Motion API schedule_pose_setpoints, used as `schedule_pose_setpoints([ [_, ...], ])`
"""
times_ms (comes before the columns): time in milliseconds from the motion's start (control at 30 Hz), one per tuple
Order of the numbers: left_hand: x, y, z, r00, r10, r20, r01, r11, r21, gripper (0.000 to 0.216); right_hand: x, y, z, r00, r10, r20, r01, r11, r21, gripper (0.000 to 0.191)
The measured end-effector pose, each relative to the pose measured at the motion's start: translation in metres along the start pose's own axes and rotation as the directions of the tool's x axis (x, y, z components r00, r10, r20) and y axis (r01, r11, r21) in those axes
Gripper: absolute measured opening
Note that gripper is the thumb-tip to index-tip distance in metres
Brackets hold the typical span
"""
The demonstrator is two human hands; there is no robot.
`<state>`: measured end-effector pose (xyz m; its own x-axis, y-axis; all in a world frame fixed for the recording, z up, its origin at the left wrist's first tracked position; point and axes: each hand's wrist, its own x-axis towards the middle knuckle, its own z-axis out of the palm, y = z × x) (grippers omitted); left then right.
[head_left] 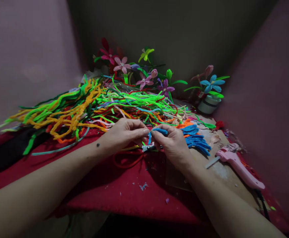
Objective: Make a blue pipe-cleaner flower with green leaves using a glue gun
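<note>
Between my fingertips is a short bent piece of blue pipe cleaner (161, 131). My right hand (174, 143) pinches it with thumb and forefinger, the fuzzy strip running across the fingers. Thumb and forefinger of my left hand (128, 132) close on its bent end from the other side. Just below the fingertips lies a small silver metal tool (148, 148), partly hidden by my right hand; its kind is hard to make out. Right of my right hand is a pile of folded blue pipe cleaner pieces (196, 140).
Loose green pipe cleaners (144, 99) and orange ones (72, 119) heap behind my hands on the red cloth (109, 191). Pipe-cleaner flowers (144, 79) stand at the back. A pink glue gun (238, 165) rests on cardboard at right, near a small pot (209, 104).
</note>
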<state>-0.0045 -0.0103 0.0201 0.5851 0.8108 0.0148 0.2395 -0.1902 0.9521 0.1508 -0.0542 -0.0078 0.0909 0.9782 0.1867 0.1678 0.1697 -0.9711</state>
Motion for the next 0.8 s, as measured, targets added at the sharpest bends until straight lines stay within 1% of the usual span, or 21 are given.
schedule_pose_setpoints([
  [67,0.001,0.001,-0.002,0.995,-0.081,0.061,0.085,0.993,-0.081,0.020,-0.002,-0.001,0.001,0.989,-0.144,-0.020,0.138,0.972,-0.192,0.011],
  [167,0.003,-0.003,-0.004,0.985,-0.121,0.120,0.135,0.984,-0.115,0.015,-0.005,0.000,0.001,0.944,-0.331,0.001,0.304,0.867,-0.395,0.010],
  [233,0.003,-0.006,-0.005,0.984,-0.123,0.133,0.140,0.981,-0.132,0.013,-0.005,0.002,0.002,0.920,-0.391,0.020,0.354,0.810,-0.468,0.010],
  [333,0.003,-0.008,-0.004,0.988,-0.111,0.103,0.123,0.985,-0.120,0.016,-0.006,0.005,0.002,0.897,-0.442,0.027,0.389,0.757,-0.524,0.009],
  [400,0.002,-0.007,-0.002,0.989,-0.114,0.097,0.121,0.990,-0.071,0.019,-0.007,0.006,0.003,0.882,-0.470,0.030,0.406,0.726,-0.554,0.009],
  [467,0.002,-0.007,0.001,0.992,-0.092,0.085,0.088,0.995,0.050,0.022,-0.008,0.005,0.003,0.875,-0.484,0.023,0.407,0.707,-0.578,0.009],
  [500,0.001,-0.007,0.002,0.997,-0.045,0.060,0.035,0.988,0.153,0.020,-0.008,0.004,0.004,0.879,-0.476,0.009,0.391,0.712,-0.583,0.009],
  [533,0.001,-0.008,0.003,0.999,0.042,0.024,-0.047,0.956,0.288,0.018,-0.009,0.003,0.004,0.891,-0.454,-0.009,0.366,0.731,-0.577,0.009],
  [567,0.000,-0.010,0.005,0.986,0.166,0.000,-0.148,0.881,0.448,0.016,-0.009,0.002,0.005,0.911,-0.411,-0.033,0.327,0.769,-0.549,0.009],
  [600,-0.001,-0.012,0.006,0.952,0.307,0.007,-0.247,0.753,0.609,0.016,-0.009,0.001,0.005,0.940,-0.337,-0.057,0.267,0.828,-0.494,0.011],
  [633,-0.002,-0.014,0.007,0.899,0.435,0.054,-0.326,0.582,0.745,0.016,-0.008,-0.001,0.005,0.970,-0.235,-0.068,0.189,0.897,-0.401,0.013],
  [667,-0.003,-0.016,0.008,0.836,0.533,0.129,-0.380,0.392,0.838,0.018,-0.007,-0.002,0.005,0.992,-0.112,-0.059,0.092,0.959,-0.270,0.016],
  [700,-0.004,-0.018,0.008,0.773,0.595,0.219,-0.415,0.213,0.885,0.020,-0.006,-0.003,0.006,0.999,0.019,-0.029,-0.022,0.994,-0.110,0.017],
  [733,-0.006,-0.019,0.008,0.717,0.628,0.302,-0.437,0.067,0.897,0.023,-0.004,-0.003,0.005,0.990,0.142,0.022,-0.143,0.988,0.050,0.018],
  [767,-0.007,-0.020,0.009,0.673,0.643,0.365,-0.448,-0.038,0.893,0.024,-0.003,-0.003,0.005,0.968,0.238,0.081,-0.250,0.949,0.192,0.017],
  [800,-0.007,-0.021,0.009,0.642,0.653,0.402,-0.448,-0.106,0.888,0.025,-0.002,-0.002,0.005,0.945,0.299,0.134,-0.326,0.897,0.299,0.015],
])
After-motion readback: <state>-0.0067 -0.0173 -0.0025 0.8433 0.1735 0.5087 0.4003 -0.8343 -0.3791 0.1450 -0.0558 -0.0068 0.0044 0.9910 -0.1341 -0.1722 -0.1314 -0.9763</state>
